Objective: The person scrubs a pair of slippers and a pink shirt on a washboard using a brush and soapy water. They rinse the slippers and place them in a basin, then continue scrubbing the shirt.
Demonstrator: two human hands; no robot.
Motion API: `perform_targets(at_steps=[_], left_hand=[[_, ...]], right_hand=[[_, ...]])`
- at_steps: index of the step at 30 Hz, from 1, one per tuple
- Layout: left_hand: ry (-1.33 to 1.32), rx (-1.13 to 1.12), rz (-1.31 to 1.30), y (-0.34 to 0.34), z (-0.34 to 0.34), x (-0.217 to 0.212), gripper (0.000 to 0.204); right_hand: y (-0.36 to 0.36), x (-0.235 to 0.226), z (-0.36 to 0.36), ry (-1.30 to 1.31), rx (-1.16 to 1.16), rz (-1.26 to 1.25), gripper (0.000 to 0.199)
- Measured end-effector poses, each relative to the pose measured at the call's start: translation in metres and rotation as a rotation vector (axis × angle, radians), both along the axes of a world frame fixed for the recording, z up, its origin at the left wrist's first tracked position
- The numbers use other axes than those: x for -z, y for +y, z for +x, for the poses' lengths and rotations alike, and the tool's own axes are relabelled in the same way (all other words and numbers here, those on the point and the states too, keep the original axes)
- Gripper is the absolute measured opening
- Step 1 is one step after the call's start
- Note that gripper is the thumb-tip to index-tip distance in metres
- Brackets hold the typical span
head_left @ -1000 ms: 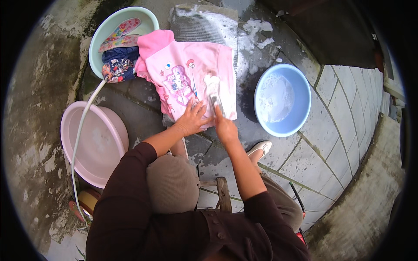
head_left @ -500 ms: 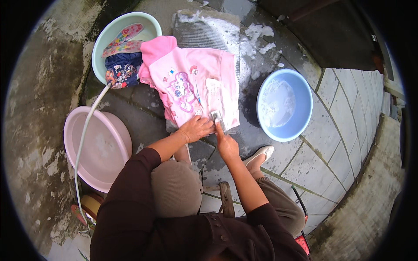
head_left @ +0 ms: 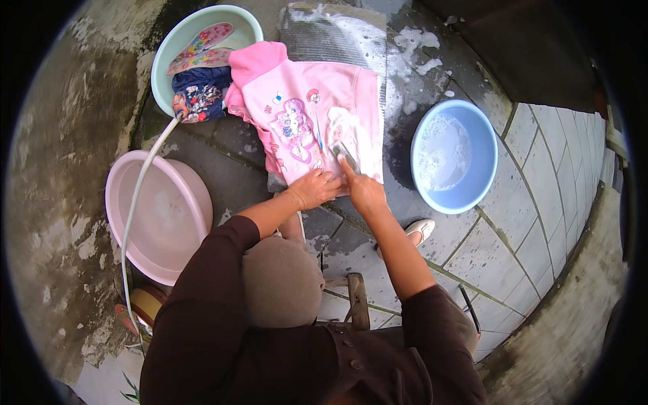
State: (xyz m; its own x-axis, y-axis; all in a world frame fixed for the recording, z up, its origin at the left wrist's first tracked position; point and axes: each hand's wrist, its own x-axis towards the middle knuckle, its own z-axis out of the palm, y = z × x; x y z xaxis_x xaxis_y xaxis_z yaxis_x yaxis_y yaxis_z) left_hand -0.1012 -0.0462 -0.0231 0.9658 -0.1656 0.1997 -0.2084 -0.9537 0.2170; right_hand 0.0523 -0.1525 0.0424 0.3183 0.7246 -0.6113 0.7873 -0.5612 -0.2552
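Observation:
A pink sweatshirt with printed cartoon figures lies spread over a ridged grey washboard slab. My left hand is closed at its near edge, fingers curled against the cloth. In my right hand is a small grey scrubbing brush, its front end tilted onto the sweatshirt. White lather covers the fabric just beyond the brush. The brush's underside is hidden.
At far left, a pale green basin holds dark floral clothing and patterned pieces. A hose crosses a pink basin. To the right stands a blue basin with sudsy water. Foam spots the paving.
My right hand has pushed the brush a little farther away from me along the sweatshirt. My left hand stays at the near edge. The whole view has shifted slightly.

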Motion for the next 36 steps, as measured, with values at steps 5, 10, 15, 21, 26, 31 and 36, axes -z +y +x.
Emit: perform_targets(at_steps=[5, 10, 15, 21, 26, 31, 36], left_hand=[[0.046, 0.022, -0.027, 0.002, 0.002, 0.005, 0.029], [-0.001, -0.02, -0.04, 0.001, 0.001, 0.001, 0.027], [0.037, 0.008, -0.053, 0.001, 0.001, 0.008, 0.027], [-0.069, -0.034, -0.065, 0.004, 0.002, -0.001, 0.027], [0.012, -0.004, -0.069, 0.002, 0.003, 0.002, 0.026], [0.035, -0.014, -0.07, 0.005, 0.0, 0.009, 0.024], [-0.031, -0.056, -0.049, 0.004, -0.004, 0.004, 0.022]], right_hand=[[0.043, 0.008, 0.007, -0.013, 0.057, 0.067, 0.056], [-0.034, -0.013, -0.016, 0.018, -0.055, -0.041, 0.052], [0.043, 0.008, 0.007, 0.001, -0.017, 0.085, 0.052], [-0.02, -0.017, -0.007, 0.075, -0.041, -0.075, 0.054], [0.022, 0.001, 0.003, 0.011, -0.037, 0.027, 0.06], [0.029, 0.008, -0.003, 0.033, -0.002, 0.067, 0.058], [-0.028, -0.014, -0.017, 0.028, -0.064, -0.087, 0.063]])
